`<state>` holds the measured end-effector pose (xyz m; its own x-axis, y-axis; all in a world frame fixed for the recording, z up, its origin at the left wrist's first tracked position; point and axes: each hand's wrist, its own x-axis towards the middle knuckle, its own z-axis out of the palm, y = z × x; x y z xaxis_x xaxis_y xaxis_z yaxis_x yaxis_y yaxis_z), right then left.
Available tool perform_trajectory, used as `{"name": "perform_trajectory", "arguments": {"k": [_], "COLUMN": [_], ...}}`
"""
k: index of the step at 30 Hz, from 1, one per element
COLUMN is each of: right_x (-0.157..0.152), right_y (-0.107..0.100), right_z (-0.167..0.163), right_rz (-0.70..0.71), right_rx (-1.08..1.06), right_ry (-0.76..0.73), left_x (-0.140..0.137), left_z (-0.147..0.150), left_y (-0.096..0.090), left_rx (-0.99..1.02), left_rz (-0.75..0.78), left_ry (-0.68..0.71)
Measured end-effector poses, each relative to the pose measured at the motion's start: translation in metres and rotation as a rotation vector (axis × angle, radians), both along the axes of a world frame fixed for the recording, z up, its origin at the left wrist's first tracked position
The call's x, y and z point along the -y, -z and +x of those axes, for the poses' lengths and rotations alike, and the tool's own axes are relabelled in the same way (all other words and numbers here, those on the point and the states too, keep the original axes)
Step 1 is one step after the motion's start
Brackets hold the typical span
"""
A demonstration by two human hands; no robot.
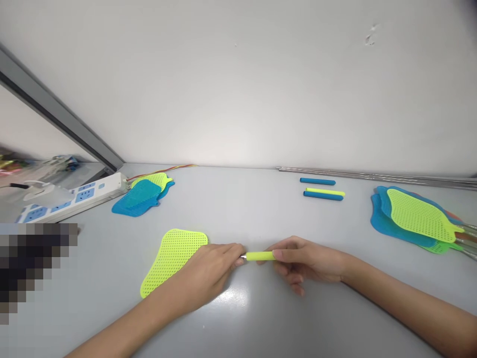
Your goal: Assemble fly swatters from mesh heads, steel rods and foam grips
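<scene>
A yellow-green fly swatter (pixel 181 248) with a perforated head lies low over the table, its head to the left. My left hand (pixel 219 266) is closed around its metal rod, just right of the head, and hides most of the rod. A short bit of metal shows at the fingertips, running into the end of a yellow-green handle sleeve (pixel 260 256). My right hand (pixel 303 261) pinches the other end of that sleeve between thumb and fingers, the lower fingers loosely curled.
Blue sleeves (pixel 318 182) and a yellow one (pixel 325 191) lie at the back right, before a bundle of metal rods (pixel 335 175) along the wall. Swatters (pixel 421 216) are stacked at far right. Loose swatter heads (pixel 136 199) lie near a power strip (pixel 87 195) at left.
</scene>
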<state>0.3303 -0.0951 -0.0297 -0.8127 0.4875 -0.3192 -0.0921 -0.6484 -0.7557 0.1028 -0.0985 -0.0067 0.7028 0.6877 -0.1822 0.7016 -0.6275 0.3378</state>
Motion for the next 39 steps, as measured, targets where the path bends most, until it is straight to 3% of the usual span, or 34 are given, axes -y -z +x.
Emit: {"name": "perform_trajectory", "arguments": {"k": [12, 30, 39], "right_x": [-0.0004, -0.0004, -0.0011], "right_y": [-0.0013, -0.0006, 0.0], "right_z": [0.0004, 0.0004, 0.0012], "right_rz": [-0.022, 0.066, 0.022], "right_rx": [-0.013, 0.022, -0.003], "right_ry": [-0.009, -0.046, -0.03], "left_x": [-0.001, 0.0003, -0.0004], "left_z": [-0.0012, -0.0009, -0.0013], "left_y": [-0.0009, -0.0021, -0.0007], "left_rx": [-0.045, -0.044, -0.024], "left_rz": [-0.044, -0.046, -0.054], "left_ry": [-0.054, -0.039, -0.048]}}
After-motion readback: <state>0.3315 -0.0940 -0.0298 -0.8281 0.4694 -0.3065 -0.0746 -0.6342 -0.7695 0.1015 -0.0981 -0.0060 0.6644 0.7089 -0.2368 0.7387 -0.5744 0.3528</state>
